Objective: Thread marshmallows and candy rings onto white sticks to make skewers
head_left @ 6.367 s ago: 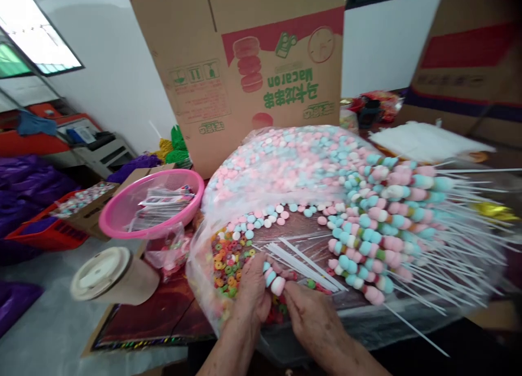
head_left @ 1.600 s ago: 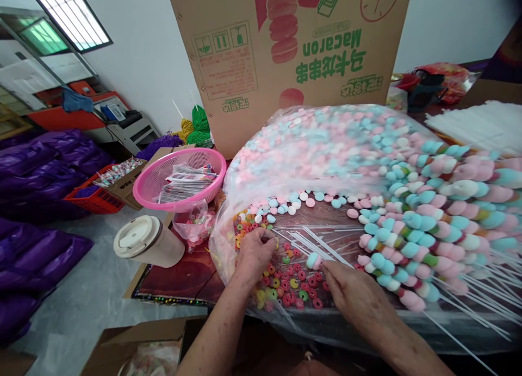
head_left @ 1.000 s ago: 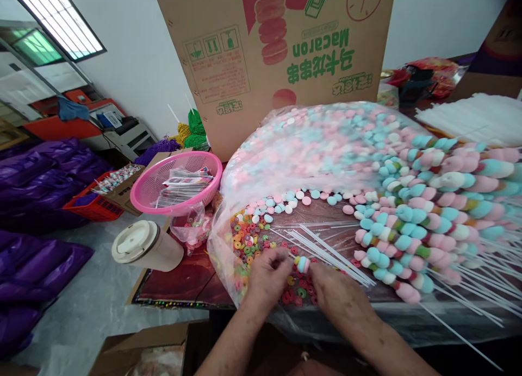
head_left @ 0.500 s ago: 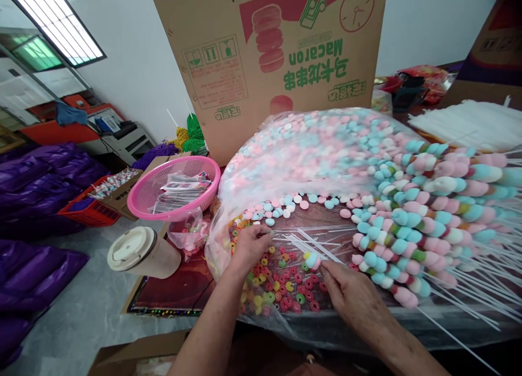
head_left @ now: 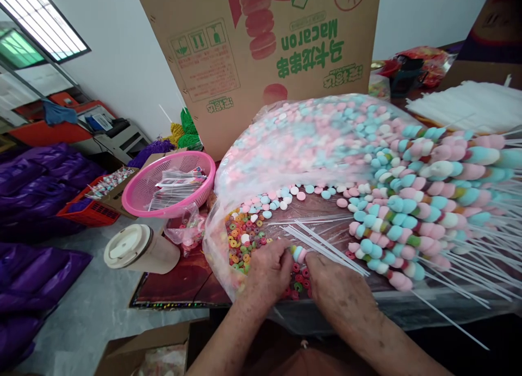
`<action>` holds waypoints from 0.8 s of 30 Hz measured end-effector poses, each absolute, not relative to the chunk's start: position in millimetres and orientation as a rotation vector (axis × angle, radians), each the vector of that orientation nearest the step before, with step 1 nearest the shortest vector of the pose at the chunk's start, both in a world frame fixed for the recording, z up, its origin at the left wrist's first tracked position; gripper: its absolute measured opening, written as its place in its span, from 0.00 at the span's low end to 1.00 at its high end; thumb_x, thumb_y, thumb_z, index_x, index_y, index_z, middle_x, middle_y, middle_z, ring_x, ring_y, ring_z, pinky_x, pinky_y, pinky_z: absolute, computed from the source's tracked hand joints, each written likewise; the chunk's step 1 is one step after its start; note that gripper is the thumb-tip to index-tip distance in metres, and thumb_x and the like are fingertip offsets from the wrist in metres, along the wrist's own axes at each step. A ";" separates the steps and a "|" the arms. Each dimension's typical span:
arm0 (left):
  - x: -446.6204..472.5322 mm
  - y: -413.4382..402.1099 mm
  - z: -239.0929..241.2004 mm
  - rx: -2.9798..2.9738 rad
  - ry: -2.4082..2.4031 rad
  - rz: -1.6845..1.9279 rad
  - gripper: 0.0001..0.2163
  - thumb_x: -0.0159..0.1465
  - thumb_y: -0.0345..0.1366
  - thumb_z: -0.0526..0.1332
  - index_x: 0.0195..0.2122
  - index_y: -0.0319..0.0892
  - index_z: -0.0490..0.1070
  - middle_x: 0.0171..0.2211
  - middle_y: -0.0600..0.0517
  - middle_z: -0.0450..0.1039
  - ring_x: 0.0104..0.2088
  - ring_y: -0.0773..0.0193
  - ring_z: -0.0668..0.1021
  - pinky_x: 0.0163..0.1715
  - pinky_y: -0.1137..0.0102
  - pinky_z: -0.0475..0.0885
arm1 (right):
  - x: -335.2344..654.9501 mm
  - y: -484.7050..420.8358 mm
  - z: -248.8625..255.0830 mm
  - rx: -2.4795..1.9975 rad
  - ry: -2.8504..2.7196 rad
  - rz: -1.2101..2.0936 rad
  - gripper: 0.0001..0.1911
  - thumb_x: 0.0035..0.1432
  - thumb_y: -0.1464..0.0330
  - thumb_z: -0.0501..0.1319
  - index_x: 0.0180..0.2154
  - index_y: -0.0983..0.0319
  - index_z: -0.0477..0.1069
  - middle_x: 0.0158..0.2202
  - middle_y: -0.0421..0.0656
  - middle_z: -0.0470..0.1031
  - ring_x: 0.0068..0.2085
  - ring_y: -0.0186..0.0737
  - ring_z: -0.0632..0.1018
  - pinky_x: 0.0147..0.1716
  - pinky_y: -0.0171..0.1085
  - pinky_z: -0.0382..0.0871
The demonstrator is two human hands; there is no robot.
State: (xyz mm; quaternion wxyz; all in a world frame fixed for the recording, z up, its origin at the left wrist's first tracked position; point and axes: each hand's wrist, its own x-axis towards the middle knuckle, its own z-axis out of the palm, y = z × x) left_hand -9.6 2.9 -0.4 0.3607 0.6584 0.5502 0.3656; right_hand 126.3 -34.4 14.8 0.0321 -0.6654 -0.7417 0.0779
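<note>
My left hand [head_left: 267, 270] and my right hand [head_left: 338, 294] meet at the near edge of a clear plastic sheet [head_left: 261, 169]. Between their fingertips is a short candy skewer [head_left: 299, 253] with pink, white and blue pieces on it. The right hand pinches the skewer's stick. The left hand's fingers are closed against the skewer's tip, over a scatter of small coloured ring candies [head_left: 244, 240]. Loose white sticks [head_left: 326, 245] lie just beyond. A heap of finished skewers [head_left: 416, 202] fans out to the right.
A big bag of pink and blue candies [head_left: 302, 142] sits behind, before an upside-down cardboard box [head_left: 261, 55]. At left are a pink basket [head_left: 171, 183] of packets and a lidded cup [head_left: 138, 251] lying down. Purple bags [head_left: 36, 256] lie on the floor.
My left hand came back from the ring candies to the skewer tip, and both hands drew closer to me. Over the last seconds the left hand went to the rings and returned twice.
</note>
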 end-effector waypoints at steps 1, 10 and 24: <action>-9.3 1.0 -0.3 1.702 1.384 0.922 0.08 0.55 0.33 0.56 0.32 0.44 0.74 0.27 0.52 0.74 0.30 0.65 0.74 0.33 0.71 0.68 | 126.8 -32.8 12.2 -2.013 -2.263 0.265 0.13 0.54 0.78 0.48 0.33 0.62 0.69 0.26 0.44 0.73 0.27 0.40 0.75 0.21 0.34 0.56; -61.8 6.0 0.2 1.835 1.688 0.559 0.08 0.56 0.35 0.55 0.31 0.42 0.73 0.27 0.52 0.73 0.30 0.65 0.73 0.32 0.73 0.66 | 162.5 -32.0 -9.4 -1.549 -1.893 0.685 0.16 0.60 0.66 0.45 0.29 0.61 0.68 0.24 0.40 0.71 0.25 0.34 0.69 0.25 0.31 0.60; -24.2 -2.1 13.8 2.204 1.782 -0.154 0.12 0.57 0.33 0.52 0.41 0.45 0.69 0.40 0.48 0.72 0.38 0.59 0.75 0.35 0.69 0.68 | 156.9 -42.5 -25.9 -1.701 -2.027 0.617 0.16 0.58 0.67 0.44 0.30 0.61 0.70 0.27 0.44 0.74 0.29 0.40 0.74 0.29 0.36 0.63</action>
